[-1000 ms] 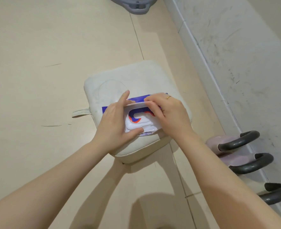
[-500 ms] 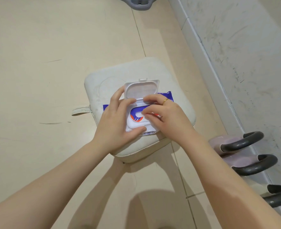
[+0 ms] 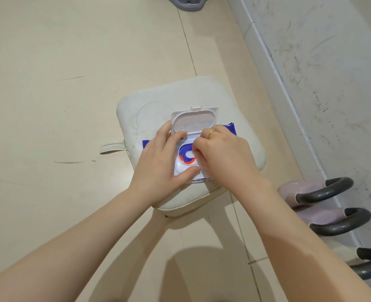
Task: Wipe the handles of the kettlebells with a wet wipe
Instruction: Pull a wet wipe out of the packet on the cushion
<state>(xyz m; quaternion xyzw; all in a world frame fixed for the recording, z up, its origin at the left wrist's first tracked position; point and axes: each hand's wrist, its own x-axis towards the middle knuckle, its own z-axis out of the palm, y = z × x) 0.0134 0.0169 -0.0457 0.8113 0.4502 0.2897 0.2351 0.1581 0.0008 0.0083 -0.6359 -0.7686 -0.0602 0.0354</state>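
A square cream cushioned stool point(image 3: 241, 136) carries the blue wet-wipe pack point(image 3: 231, 129), its white flip lid point(image 3: 194, 120) raised. Dark-handled kettlebells point(image 3: 324, 192) lie well right along the wall. The left hand point(image 3: 158, 162) grips the pack's edge; the right hand point(image 3: 221, 155) pinches at the opening.

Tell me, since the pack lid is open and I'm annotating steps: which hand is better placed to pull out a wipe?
Right. The right hand has its fingertips at the wipe pack opening, while the left hand holds the pack steady.
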